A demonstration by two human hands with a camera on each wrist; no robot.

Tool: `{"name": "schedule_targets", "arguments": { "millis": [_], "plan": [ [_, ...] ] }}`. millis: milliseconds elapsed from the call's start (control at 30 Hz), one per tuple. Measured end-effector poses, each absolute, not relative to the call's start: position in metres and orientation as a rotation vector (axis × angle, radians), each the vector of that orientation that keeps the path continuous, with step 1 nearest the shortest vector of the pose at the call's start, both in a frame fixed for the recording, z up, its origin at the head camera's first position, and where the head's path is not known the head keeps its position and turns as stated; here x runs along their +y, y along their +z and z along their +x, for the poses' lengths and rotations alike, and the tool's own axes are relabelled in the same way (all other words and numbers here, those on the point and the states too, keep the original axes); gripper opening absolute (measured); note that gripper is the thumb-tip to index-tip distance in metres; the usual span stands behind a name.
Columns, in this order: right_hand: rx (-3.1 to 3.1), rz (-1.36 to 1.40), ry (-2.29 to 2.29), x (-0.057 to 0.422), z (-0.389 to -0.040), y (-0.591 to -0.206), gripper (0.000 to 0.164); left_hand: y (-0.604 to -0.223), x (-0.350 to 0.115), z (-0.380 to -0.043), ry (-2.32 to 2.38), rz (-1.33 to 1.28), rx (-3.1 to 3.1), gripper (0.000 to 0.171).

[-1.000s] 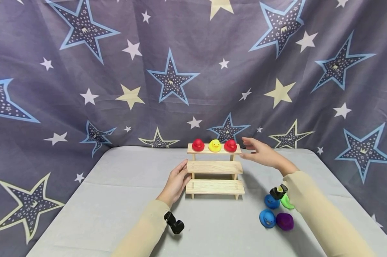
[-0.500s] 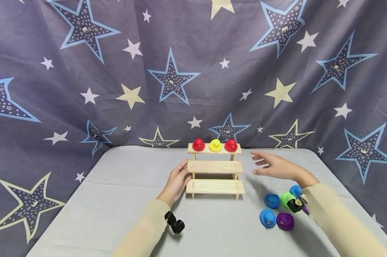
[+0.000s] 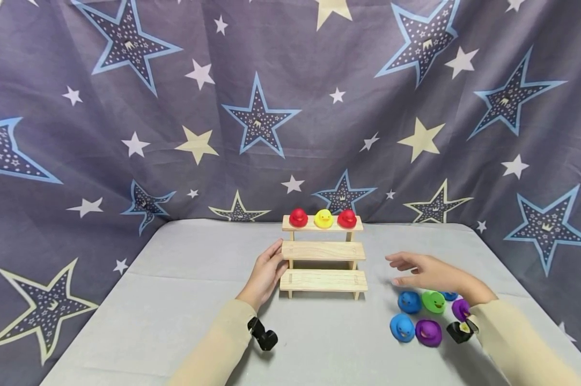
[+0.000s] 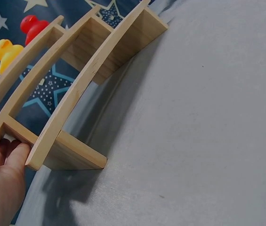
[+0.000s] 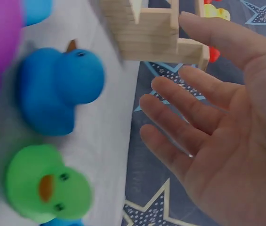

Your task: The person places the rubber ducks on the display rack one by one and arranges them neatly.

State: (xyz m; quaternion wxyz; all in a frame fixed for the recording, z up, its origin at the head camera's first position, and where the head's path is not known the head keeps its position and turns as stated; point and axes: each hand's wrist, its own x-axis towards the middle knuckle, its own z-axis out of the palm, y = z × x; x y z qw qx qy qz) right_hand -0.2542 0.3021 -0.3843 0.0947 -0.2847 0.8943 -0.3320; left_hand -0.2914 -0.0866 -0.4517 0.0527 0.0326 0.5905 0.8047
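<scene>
A three-step wooden display stand (image 3: 323, 250) stands mid-table with a red duck (image 3: 298, 217), a yellow duck (image 3: 324, 219) and another red duck (image 3: 347, 219) lined up along its top step. At its left side, my left hand (image 3: 265, 272) grips the stand by the end of the middle step; the left wrist view has the fingers (image 4: 16, 155) curled at the side frame. My right hand (image 3: 432, 272) hovers with nothing in it, fingers spread and relaxed, just beyond a blue duck (image 3: 409, 302) and a green duck (image 3: 433, 302).
Nearer me on the right lie another blue duck (image 3: 403, 327) and a purple duck (image 3: 428, 333). A second purple duck (image 3: 461, 309) and a further blue one (image 3: 449, 295) are partly covered by the right arm. A starry curtain (image 3: 251, 177) hangs behind the grey-covered table (image 3: 193, 279).
My right hand has drawn back from beside the top step, rightward and toward me, to above the loose ducks. The left hand has stayed at the stand.
</scene>
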Motion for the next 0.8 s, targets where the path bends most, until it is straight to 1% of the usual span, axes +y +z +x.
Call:
{"name": "schedule_targets", "arguments": {
  "millis": [133,500,800],
  "plan": [
    [2.671,-0.870,-0.951,0.310,-0.249,-0.395,0.055,-0.452,-0.086,-0.292,2.446,0.091,1.798,0.053],
    [2.673,-0.869,-0.867,0.321,-0.240,-0.420,0.054,-0.452,-0.086,-0.292,2.446,0.089,1.805,0.053],
    [2.753,-0.907,-0.808,0.322,-0.238,-0.430,0.053,-0.454,-0.086,-0.292,2.447,0.093,1.803,0.053]
  ]
}}
